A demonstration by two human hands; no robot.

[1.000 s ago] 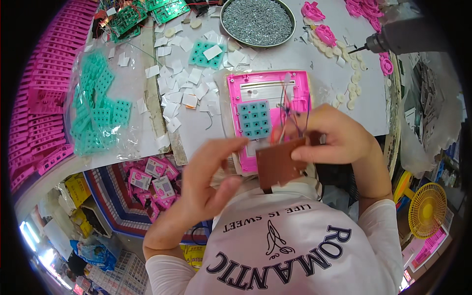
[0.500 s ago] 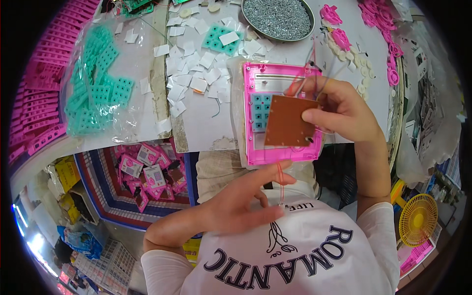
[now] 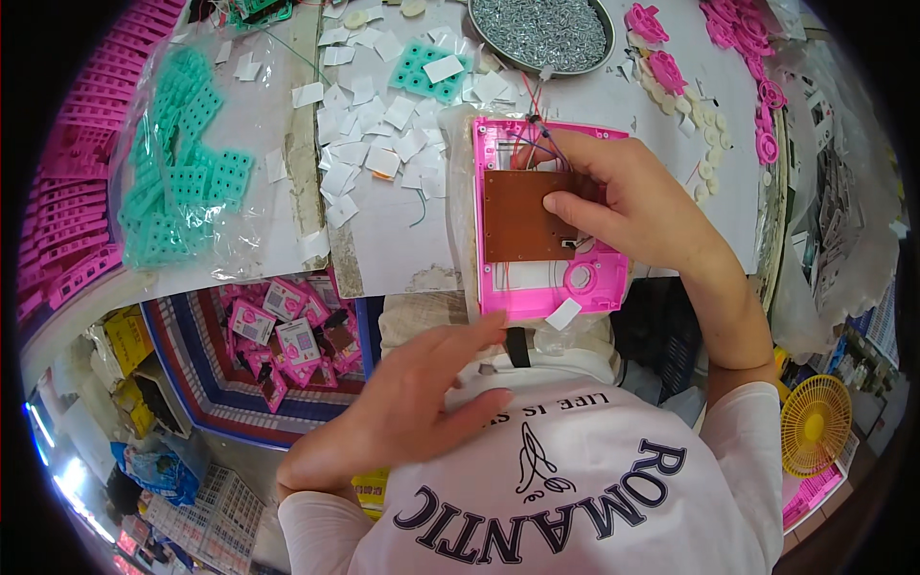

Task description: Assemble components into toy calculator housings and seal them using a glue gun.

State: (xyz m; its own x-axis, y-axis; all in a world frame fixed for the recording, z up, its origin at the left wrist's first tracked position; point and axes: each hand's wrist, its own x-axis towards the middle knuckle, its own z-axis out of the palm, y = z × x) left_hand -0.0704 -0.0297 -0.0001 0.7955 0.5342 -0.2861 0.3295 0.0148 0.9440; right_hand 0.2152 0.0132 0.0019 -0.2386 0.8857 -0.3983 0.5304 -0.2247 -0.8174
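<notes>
My right hand (image 3: pixel 623 196) grips a brown circuit board (image 3: pixel 522 220) at its right side, thumb on top and fingers beneath. The board lies over the upper and middle part of a pink plastic case (image 3: pixel 508 305), hiding the keypad area. Red and dark wires (image 3: pixel 539 125) rise from behind the board near my fingertips. My left hand (image 3: pixel 422 383), a little blurred, hovers below the case's lower left corner with its fingers apart. At the lower rim of the case is a small white piece (image 3: pixel 563 314).
Scattered white squares (image 3: pixel 383 158) and teal rubber keypads (image 3: pixel 201 182) cover the table's left. A round pan of screws (image 3: pixel 541 34) stands at the back. Pink parts (image 3: pixel 668 72) lie at right. A blue-edged bin (image 3: pixel 192 369) of pink units sits below left.
The board has moved left and down onto the case, covering the teal keypad. My left hand has moved left, away from the red wires that hung beside it.
</notes>
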